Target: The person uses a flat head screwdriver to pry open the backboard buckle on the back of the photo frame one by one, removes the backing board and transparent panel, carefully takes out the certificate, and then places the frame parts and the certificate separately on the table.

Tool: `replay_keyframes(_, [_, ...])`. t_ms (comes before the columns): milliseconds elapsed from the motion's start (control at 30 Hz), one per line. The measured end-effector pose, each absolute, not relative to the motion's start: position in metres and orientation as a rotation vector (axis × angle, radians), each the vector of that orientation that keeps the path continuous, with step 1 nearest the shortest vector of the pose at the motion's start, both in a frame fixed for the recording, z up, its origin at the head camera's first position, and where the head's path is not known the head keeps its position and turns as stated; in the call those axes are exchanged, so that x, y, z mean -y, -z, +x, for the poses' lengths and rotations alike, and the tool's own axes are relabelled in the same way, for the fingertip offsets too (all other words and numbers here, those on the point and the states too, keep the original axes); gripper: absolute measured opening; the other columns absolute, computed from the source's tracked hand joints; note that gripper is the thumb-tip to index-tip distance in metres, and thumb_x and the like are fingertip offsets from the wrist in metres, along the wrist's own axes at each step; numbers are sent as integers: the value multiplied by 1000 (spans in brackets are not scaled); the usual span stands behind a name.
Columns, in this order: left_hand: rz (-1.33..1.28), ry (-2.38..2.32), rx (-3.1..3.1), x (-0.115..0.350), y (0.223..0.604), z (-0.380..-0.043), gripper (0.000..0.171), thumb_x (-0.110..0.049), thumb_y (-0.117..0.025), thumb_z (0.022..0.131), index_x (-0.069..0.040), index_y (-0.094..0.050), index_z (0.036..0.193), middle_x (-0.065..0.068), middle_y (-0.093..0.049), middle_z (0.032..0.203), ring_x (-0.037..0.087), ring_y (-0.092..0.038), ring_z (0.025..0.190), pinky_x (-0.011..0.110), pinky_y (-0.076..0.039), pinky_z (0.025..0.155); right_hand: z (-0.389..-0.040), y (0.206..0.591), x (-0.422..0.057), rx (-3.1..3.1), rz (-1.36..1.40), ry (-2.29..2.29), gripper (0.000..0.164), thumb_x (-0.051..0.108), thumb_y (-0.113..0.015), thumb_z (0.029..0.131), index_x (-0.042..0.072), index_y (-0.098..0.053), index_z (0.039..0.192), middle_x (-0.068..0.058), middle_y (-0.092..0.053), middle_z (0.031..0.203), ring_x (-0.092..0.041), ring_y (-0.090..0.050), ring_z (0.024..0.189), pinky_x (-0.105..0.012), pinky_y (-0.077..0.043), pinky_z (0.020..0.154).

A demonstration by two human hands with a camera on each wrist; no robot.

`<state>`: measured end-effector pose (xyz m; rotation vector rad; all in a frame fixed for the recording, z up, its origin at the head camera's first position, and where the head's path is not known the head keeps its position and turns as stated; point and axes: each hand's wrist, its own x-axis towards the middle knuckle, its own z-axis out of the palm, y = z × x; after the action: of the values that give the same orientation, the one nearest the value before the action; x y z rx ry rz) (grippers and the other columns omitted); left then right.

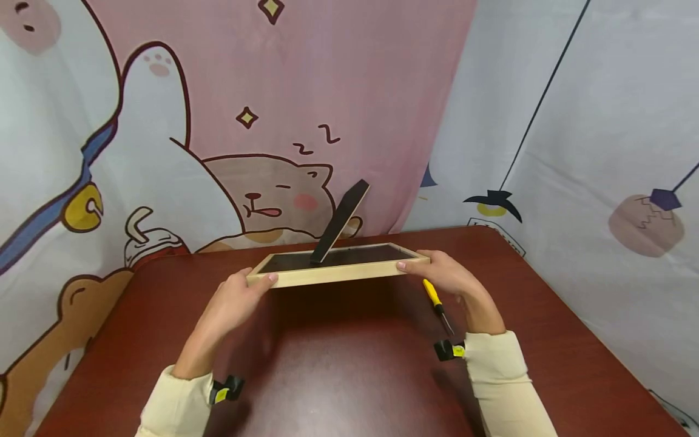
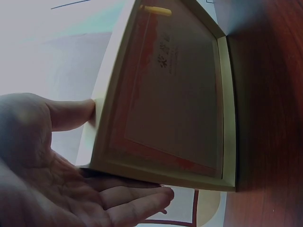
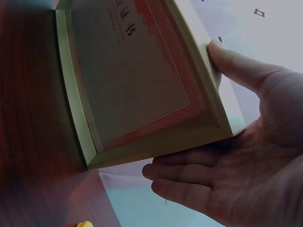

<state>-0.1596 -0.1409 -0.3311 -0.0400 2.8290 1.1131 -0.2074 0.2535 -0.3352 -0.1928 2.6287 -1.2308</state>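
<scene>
A light-wood picture frame (image 1: pixel 338 275) is held tilted above the table by both hands, its black back up with a black easel stand (image 1: pixel 343 218) sticking out from it. My left hand (image 1: pixel 232 302) grips the left end, its thumb on the near edge and its fingers along the short side. At the right end, my right hand (image 1: pixel 445 273) holds the frame the same way. Both wrist views look at its front, where a red-bordered certificate (image 2: pixel 170 94) with dark characters shows behind the clear pane.
A yellow-handled screwdriver (image 1: pixel 432 292) lies on the reddish-brown table (image 1: pixel 349 376), close to my right hand. Beyond the table's far edge hangs a cartoon-printed curtain (image 1: pixel 338 79). More printed cloth (image 1: pixel 601 121) runs along the right side.
</scene>
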Motion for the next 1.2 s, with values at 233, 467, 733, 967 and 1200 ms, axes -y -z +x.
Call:
replay_keyframes(233, [-52,-1089,-2795,142,342,-152,86,-60,-49,94,7,-34,146,26,-51,136,35,-53,116,52,-44,93,-206,342,-252,-2619,-198,1212,71,50,-66,87,-1,-52,134,-15,-60,116,-31,-50,111,-46,-44,91])
replay_keyframes(467, [-40,-1110,-2783,141,350,-153,77,-59,-55,91,3,-47,137,19,-60,124,27,-56,100,39,-45,79,-207,347,-254,-2605,-213,1213,68,46,-69,86,-1,-55,132,-13,-62,111,-29,-52,106,-42,-45,87])
replay_keyframes(733, [0,-1059,-2802,140,348,-160,65,-51,-65,88,5,-57,121,10,-63,94,21,-52,78,30,-39,60,-211,350,-255,-2585,-217,1193,73,43,-73,83,-2,-52,136,-12,-63,109,-28,-53,105,-43,-45,87])
replay_keyframes(967, [20,-1000,-2826,138,345,-165,64,-51,-66,87,5,-58,117,9,-61,89,22,-52,77,31,-39,60,-214,351,-257,-2591,-212,1190,73,42,-74,83,-2,-50,136,-13,-62,110,-29,-54,103,-44,-46,88])
replay_keyframes(1200, [21,-985,-2821,137,348,-167,64,-49,-67,87,6,-57,119,11,-63,92,22,-53,78,31,-39,61,-215,354,-256,-2591,-193,1179,78,42,-76,82,-4,-47,138,-15,-61,115,-29,-54,104,-47,-46,92])
